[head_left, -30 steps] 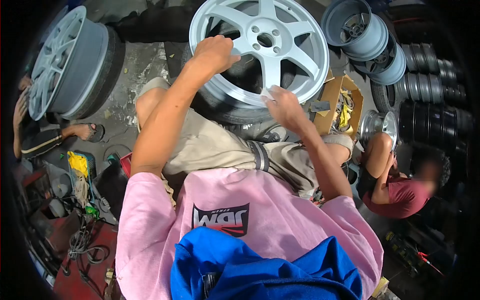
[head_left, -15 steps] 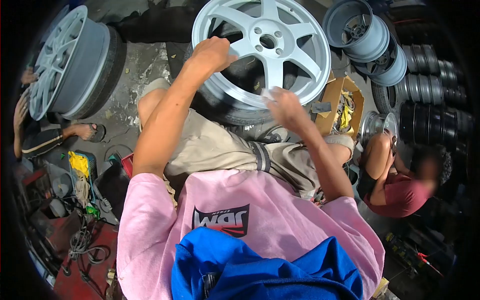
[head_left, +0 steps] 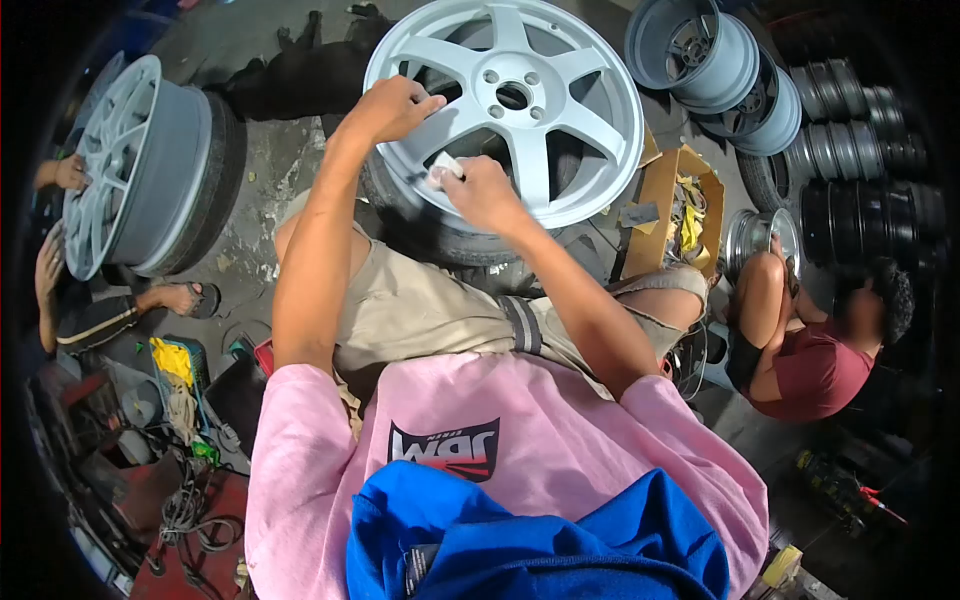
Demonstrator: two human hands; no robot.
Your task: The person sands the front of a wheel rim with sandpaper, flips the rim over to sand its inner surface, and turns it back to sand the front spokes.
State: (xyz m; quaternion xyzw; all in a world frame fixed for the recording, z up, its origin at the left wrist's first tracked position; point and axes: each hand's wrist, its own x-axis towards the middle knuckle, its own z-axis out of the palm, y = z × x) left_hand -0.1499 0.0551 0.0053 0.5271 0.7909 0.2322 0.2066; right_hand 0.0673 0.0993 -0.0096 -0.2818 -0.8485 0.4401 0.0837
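Observation:
A pale grey spoked wheel rim [head_left: 528, 165] lies face up in front of me, resting on a dark tyre [head_left: 440, 235]. My left hand [head_left: 395, 108] is closed over the rim's left edge, thumb pointing toward a spoke. Close to the lower left lip is my right hand [head_left: 482, 192], its fingers pinching a small white folded piece [head_left: 443, 166] that looks like sandpaper. That piece touches or nearly touches the lip; its underside is hidden.
Right of the rim stands a cardboard box [head_left: 655, 215] of scraps. Farther right are stacked rims [head_left: 740, 80] and a crouching person [head_left: 815, 370]. At left, another person's hand [head_left: 70, 172] touches an upright rim [head_left: 165, 170]. A black dog [head_left: 310, 75] lies behind.
My right hand has moved left along the rim's near edge with the white piece. My left hand has shifted slightly left. The whole view has also shifted a little.

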